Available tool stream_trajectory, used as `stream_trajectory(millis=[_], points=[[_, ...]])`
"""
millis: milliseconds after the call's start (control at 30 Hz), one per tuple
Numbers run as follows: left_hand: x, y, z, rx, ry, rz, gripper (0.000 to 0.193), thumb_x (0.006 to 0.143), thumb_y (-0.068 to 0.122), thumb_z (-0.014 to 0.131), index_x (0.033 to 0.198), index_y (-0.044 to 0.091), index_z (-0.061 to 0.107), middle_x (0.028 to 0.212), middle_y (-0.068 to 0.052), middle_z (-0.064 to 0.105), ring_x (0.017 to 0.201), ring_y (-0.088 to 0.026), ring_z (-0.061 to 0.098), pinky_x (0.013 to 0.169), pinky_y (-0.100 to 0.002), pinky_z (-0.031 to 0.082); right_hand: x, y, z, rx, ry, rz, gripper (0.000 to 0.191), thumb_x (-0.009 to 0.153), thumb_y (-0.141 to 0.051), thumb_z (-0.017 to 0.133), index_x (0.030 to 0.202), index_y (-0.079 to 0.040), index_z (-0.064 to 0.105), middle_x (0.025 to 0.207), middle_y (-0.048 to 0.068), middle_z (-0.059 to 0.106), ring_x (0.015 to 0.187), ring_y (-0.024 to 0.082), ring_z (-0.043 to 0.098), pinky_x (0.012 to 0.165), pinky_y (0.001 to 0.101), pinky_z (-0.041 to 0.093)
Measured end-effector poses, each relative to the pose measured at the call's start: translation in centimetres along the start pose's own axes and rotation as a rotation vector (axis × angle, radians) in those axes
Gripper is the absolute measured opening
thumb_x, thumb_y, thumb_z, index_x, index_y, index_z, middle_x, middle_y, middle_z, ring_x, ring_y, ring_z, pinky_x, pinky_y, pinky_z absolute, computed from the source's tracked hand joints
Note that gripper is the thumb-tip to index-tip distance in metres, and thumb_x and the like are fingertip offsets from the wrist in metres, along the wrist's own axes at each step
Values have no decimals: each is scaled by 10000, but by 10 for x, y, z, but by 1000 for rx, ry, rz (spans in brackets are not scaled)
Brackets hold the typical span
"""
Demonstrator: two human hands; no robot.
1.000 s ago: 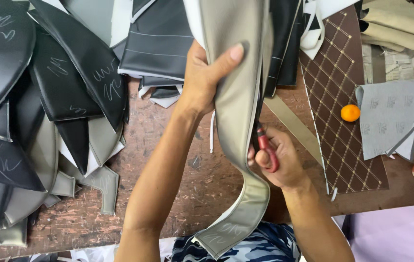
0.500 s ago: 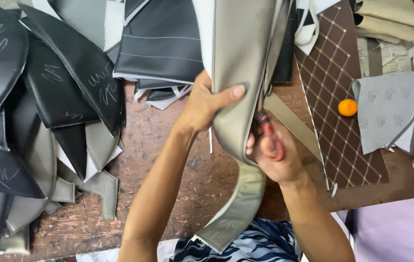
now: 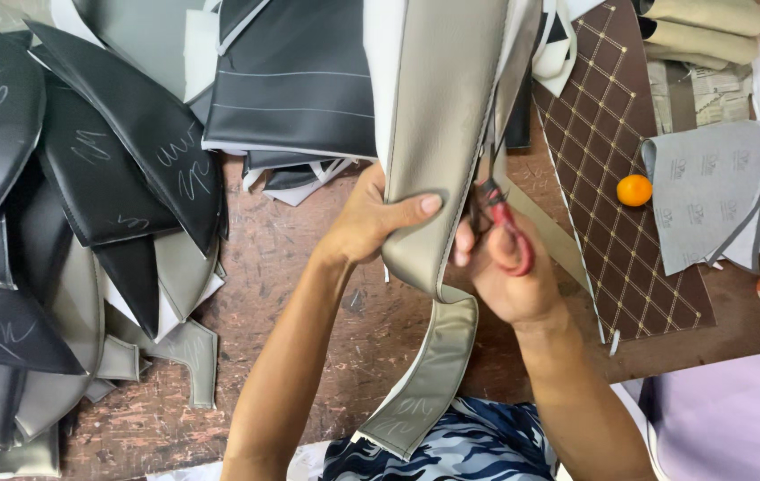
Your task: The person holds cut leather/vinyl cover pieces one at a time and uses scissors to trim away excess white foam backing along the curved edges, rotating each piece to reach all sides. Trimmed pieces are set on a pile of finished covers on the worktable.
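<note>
- The left hand [image 3: 366, 223] grips a long grey-beige leatherette strip [image 3: 438, 134] at about mid-length; the thumb lies across the strip's shiny face, and the other fingers are hidden behind it, so the strip is pinched between thumb and fingers.
- The strip runs from the top edge of the view down between both hands, bends just under the left thumb, and its lower end [image 3: 424, 383] hangs toward the person's patterned blue shirt [image 3: 451, 445].
- The right hand [image 3: 504, 272] sits just beside the strip's right edge, its fingers curled shut around small red-handled scissors [image 3: 504, 227]; the blades point up along the strip's stitched edge, touching or nearly touching it, which one cannot be told.
- Both hands are raised over the worn wooden counter [image 3: 291, 267].
- To the left lies a heap of black and grey leatherette pieces [image 3: 86, 178] with chalk scribbles.
- To the right lies a brown quilted panel [image 3: 629, 196] with diamond stitching, and beside it a small orange ball [image 3: 634, 190] and a folded grey fabric piece [image 3: 709, 191].
- Behind the strip, a dark panel with pale stitch lines [image 3: 300, 89] rests on the counter.
</note>
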State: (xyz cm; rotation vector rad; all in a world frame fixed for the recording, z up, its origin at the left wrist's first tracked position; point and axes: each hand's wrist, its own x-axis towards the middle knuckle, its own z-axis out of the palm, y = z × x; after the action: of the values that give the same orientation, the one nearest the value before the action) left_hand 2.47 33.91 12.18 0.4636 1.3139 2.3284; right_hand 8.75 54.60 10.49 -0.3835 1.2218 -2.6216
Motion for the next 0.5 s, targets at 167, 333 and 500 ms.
stream_trajectory(millis=[167, 333, 500], points=[[-4, -3, -2, -50, -58, -48, 486, 918, 191, 818, 1298, -33, 613, 1089, -167, 736, 974, -251, 715, 886, -411, 610, 3, -1, -6, -15, -9, -8, 619, 966, -387, 768, 1363, -1, 492, 977, 53, 578, 900, 144, 539, 831, 287, 463], [-1, -12, -8, 71, 23, 5, 527, 896, 179, 818, 1336, -11, 598, 1199, -101, 707, 1086, -180, 666, 976, -344, 556, 2, 6, -11, -144, 65, 38, 499, 945, -256, 840, 1200, 38, 527, 918, 74, 560, 821, 167, 527, 801, 309, 463], [-9, -21, -16, 84, -23, -67, 596, 864, 218, 846, 1353, -16, 598, 1190, -122, 713, 1088, -210, 679, 981, -363, 564, 10, -7, -7, 2, 2, -35, 603, 964, -370, 781, 1333, 34, 526, 989, 69, 584, 894, 162, 564, 826, 296, 485]])
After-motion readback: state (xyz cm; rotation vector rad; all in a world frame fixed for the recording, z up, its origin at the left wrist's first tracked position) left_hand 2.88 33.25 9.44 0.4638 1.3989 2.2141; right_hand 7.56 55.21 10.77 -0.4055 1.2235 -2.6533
